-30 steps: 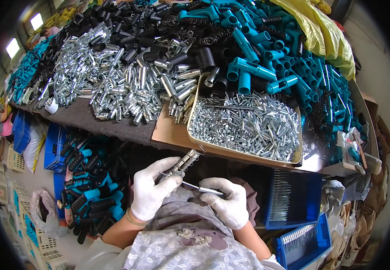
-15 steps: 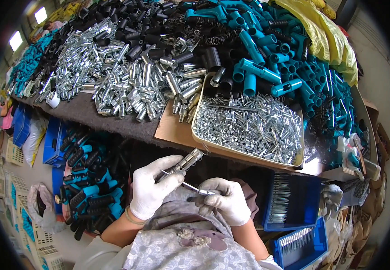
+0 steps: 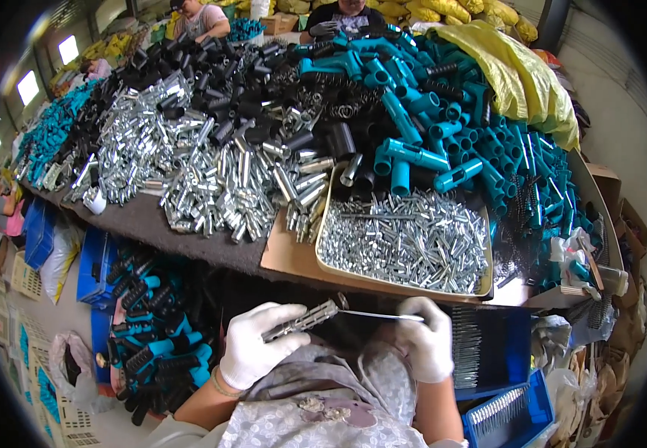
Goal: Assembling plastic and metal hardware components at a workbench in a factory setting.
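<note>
My left hand [image 3: 260, 340], in a white glove, is closed around a silver metal tubular part [image 3: 305, 321] that tilts up to the right. My right hand [image 3: 426, 340], also gloved, pinches one end of a thin metal rod [image 3: 375, 315]. The rod runs nearly level to the left, and its other end meets the tubular part's upper right end; whether it enters there I cannot tell. A small ring-like piece [image 3: 343, 301] shows at that end. Both hands are above my lap, in front of the table's near edge.
A shallow tray [image 3: 323, 263] of small metal pins sits at the table's near edge. Beyond lie heaps of silver tubes [image 3: 222, 190], black sleeves [image 3: 256, 82] and teal handles [image 3: 413, 153]. Blue bins [image 3: 514, 411] stand at right, black-and-teal tools [image 3: 159, 336] at left. Two people [image 3: 202, 22] work across the table.
My right hand has moved right and up with the rod, which now meets the tubular part's end instead of lying by my left fingers. The view has tilted up, showing people beyond the table.
</note>
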Demonstrator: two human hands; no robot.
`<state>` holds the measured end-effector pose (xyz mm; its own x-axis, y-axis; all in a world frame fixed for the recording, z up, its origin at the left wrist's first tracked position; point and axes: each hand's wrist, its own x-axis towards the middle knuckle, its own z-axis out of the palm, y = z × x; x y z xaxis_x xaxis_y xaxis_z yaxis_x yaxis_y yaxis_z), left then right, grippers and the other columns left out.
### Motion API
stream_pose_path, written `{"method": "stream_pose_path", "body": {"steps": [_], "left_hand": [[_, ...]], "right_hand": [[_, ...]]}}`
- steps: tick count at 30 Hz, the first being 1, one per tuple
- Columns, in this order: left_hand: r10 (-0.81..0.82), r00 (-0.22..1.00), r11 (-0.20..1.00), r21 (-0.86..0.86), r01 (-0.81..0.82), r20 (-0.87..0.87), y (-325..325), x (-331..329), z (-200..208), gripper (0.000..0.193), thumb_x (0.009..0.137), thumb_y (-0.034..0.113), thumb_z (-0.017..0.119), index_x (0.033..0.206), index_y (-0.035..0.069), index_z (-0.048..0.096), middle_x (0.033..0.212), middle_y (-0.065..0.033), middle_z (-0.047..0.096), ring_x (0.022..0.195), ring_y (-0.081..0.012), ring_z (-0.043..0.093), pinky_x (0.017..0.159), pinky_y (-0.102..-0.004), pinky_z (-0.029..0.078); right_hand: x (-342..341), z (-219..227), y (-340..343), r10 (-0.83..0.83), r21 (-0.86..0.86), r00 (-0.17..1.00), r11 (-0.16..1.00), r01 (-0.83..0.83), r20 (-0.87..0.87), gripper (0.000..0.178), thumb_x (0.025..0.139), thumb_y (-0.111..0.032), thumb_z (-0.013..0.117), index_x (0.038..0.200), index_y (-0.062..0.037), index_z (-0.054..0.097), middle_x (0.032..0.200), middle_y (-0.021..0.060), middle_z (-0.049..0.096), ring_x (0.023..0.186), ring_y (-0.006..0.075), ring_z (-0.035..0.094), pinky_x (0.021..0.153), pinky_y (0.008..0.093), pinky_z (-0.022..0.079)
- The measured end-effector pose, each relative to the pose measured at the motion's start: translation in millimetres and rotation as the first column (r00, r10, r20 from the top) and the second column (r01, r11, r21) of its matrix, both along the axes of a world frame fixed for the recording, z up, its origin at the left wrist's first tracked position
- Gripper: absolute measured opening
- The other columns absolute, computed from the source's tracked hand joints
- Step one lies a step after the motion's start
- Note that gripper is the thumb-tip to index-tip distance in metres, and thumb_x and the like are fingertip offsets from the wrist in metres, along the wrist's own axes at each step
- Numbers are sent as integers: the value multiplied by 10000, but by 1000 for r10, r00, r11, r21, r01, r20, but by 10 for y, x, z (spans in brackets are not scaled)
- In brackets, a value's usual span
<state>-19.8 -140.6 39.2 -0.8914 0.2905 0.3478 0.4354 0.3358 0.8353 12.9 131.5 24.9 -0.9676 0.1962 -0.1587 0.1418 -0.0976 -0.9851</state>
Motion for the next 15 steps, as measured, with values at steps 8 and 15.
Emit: {"method": "stream_pose_path", "body": {"steps": [8,15], "left_hand": [[-96,995,992,-82,94,-20,-90,8,31,310,726,73,802,999,-36,704,841,-164,700,712,-280,697,641,-321,537],[-217,965,971,-139,196,-150,-37,-30,22,258,771,60,767,1024,33,726,795,-124,710,678,-272,690,619,-325,533]], "right_hand": [[-63,537,141,224,325,974,925,-198,-45,153,777,-79,681,888,15,635,810,13,608,744,78,522,690,233,448],[-117,571,8,379,353,923,857,-375,60,186,791,-118,704,922,4,655,844,43,653,788,105,586,760,268,493]]}}
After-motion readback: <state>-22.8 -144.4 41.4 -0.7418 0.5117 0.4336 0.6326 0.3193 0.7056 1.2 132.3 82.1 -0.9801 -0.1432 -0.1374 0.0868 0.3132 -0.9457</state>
